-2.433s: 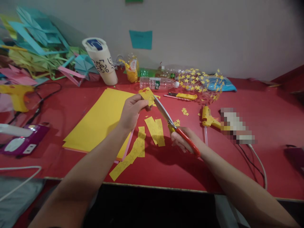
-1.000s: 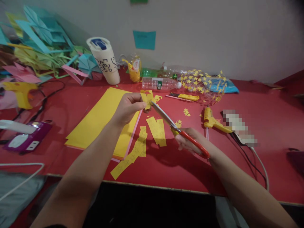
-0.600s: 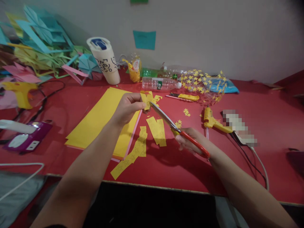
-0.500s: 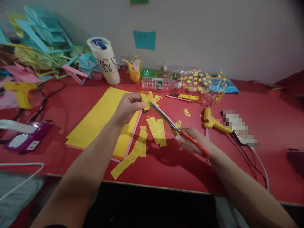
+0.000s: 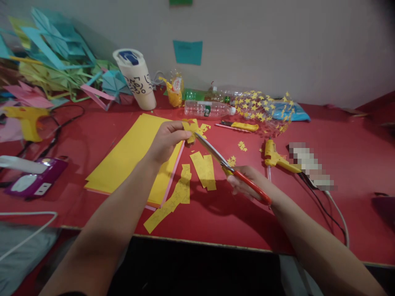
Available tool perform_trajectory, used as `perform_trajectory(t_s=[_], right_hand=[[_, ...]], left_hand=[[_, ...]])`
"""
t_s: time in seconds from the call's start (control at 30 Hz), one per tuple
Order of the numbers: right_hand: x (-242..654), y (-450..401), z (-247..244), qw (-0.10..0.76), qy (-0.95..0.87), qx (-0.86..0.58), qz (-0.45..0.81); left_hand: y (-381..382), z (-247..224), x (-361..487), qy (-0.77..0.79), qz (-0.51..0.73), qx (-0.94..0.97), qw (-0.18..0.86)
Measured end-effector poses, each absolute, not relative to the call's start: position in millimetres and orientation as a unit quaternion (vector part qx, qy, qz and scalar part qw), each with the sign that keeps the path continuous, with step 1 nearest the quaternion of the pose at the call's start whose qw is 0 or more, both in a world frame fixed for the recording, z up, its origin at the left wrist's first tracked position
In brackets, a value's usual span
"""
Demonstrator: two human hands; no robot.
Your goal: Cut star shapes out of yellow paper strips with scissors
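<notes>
Fingers (image 5: 184, 135) of the left hand (image 5: 165, 142) pinch a yellow paper piece (image 5: 191, 126) above the tabletop (image 5: 324, 129), some hidden behind it. Partly masked by the red handle, the right hand (image 5: 253, 176) curls around scissors (image 5: 227, 165), blades nearly together; whether they grip paper is unclear. A pixelated object (image 5: 310, 164) adjoins a glue gun (image 5: 269, 153).

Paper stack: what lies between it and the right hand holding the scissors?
In the head view, strips of yellow paper lie between the paper stack and the right hand.
</notes>
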State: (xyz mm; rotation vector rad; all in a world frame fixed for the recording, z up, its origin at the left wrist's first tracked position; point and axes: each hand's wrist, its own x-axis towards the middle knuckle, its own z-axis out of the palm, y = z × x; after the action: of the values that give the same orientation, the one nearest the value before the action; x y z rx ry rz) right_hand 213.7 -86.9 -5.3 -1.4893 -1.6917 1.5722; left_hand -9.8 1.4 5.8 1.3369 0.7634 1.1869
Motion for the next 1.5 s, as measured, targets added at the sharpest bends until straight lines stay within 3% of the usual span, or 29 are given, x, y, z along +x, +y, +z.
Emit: perform_trajectory(t_s=[0.47,1.5], right_hand=[[211,-89,-15,0.237,-0.619,-0.525,0.534],[205,-92,-7,0.266,-0.577,-0.538,0.554]], left_hand=[[-8,-6,9,0.342,0.528,0.592,0.505],[-10,-8,12,0.316,0.522,0.569,0.552]])
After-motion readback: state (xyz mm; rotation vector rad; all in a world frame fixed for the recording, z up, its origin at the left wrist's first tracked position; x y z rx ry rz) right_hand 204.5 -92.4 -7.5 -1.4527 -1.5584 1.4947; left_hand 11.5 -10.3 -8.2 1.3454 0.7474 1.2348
